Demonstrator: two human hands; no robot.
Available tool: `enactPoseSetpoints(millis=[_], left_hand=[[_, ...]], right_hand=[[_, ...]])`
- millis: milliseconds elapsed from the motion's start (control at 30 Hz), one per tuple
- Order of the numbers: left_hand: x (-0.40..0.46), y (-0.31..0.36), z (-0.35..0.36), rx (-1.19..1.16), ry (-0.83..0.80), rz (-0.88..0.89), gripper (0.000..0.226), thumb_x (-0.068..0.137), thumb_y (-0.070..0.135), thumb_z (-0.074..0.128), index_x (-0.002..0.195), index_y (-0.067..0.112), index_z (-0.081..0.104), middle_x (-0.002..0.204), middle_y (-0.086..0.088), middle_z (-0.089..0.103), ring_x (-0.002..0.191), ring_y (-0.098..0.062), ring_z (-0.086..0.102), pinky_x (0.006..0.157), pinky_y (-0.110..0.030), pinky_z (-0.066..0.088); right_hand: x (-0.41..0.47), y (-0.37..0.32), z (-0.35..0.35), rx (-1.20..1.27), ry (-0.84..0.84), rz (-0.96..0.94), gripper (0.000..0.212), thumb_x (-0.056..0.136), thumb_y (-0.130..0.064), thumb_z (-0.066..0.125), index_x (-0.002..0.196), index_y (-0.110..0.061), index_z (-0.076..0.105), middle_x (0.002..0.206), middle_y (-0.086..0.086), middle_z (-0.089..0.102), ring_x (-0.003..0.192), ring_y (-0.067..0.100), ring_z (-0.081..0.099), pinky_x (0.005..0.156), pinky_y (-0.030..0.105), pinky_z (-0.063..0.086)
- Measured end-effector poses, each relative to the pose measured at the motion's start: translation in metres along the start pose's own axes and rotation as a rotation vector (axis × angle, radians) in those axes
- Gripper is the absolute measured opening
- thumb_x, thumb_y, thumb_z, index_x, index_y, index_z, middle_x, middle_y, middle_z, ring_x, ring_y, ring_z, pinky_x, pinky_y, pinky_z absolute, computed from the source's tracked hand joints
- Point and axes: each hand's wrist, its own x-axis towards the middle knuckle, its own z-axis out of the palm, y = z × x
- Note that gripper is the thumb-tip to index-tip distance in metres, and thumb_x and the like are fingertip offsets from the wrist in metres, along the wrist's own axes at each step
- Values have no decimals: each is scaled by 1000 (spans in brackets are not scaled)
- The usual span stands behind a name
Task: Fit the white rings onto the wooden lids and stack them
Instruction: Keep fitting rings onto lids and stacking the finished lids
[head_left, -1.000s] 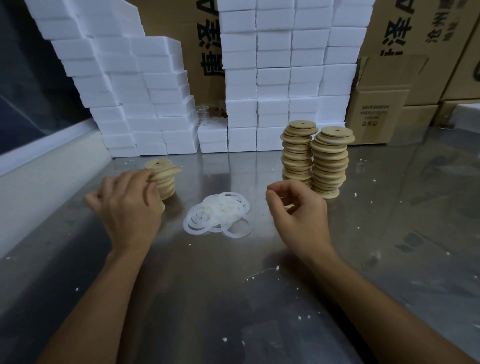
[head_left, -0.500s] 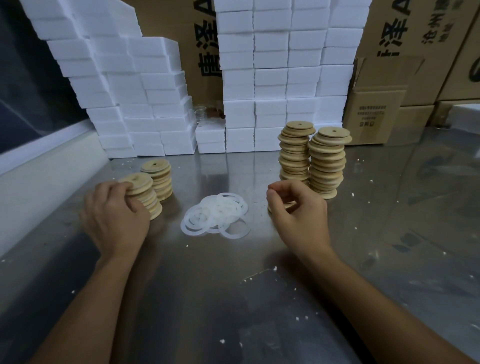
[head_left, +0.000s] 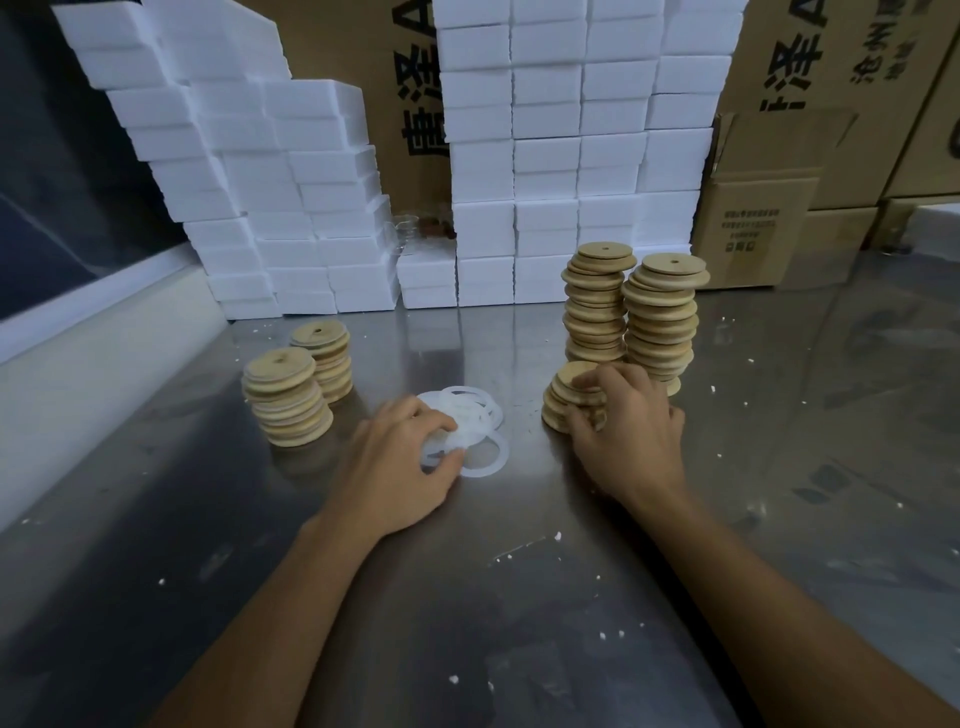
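two short stacks of ringed lids (head_left: 288, 402) now stand free at the left of the counter (head_left: 519, 597), since the left hand (head_left: 400, 462) has let go and moved onto the white rings (head_left: 467, 421), fingers curled pinching one. the right hand (head_left: 623, 441) has dropped onto a low pile of bare wooden lids (head_left: 566, 389), gripping the top one; the next fitting looks imminent

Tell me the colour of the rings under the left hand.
White, slightly translucent rings, clearest in the head view.
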Motion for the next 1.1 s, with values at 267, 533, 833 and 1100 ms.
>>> enactPoseSetpoints(millis=[267, 533, 833, 1100], left_hand=[[0, 11, -5, -94, -91, 47, 27, 65, 56, 81, 76, 34, 71, 96, 23, 51, 104, -3, 42, 85, -28, 26], [4, 16, 1, -35, -176, 76, 14, 91, 31, 62, 79, 25, 64, 92, 18, 50, 102, -6, 40, 89, -30, 22], [8, 30, 1, -693, 113, -242, 26, 96, -1, 48, 82, 19, 55, 60, 6, 59, 59, -8, 54, 60, -18, 45], [9, 33, -9, -1036, 96, -525, 33, 93, -3, 53, 78, 16, 76, 77, -1, 71, 71, -16, 62, 52, -26, 51]], right_hand=[[3, 0, 3, 14, -51, 36, 22, 92, -31, 60, 105, -30, 42, 115, -11, 53, 115, 22, 47, 94, 45, 29], [4, 0, 2, -189, -8, 33, 30, 102, -32, 48, 130, -22, 52, 136, 2, 46, 120, 31, 42, 97, 49, 33], [8, 1, -4, -55, 310, 154, 25, 106, -25, 35, 105, -7, 53, 104, 10, 53, 97, 35, 53, 84, 43, 31], [0, -17, -6, 449, 325, -99, 18, 98, -11, 57, 115, -7, 63, 105, 10, 66, 89, 1, 60, 80, 11, 43]])
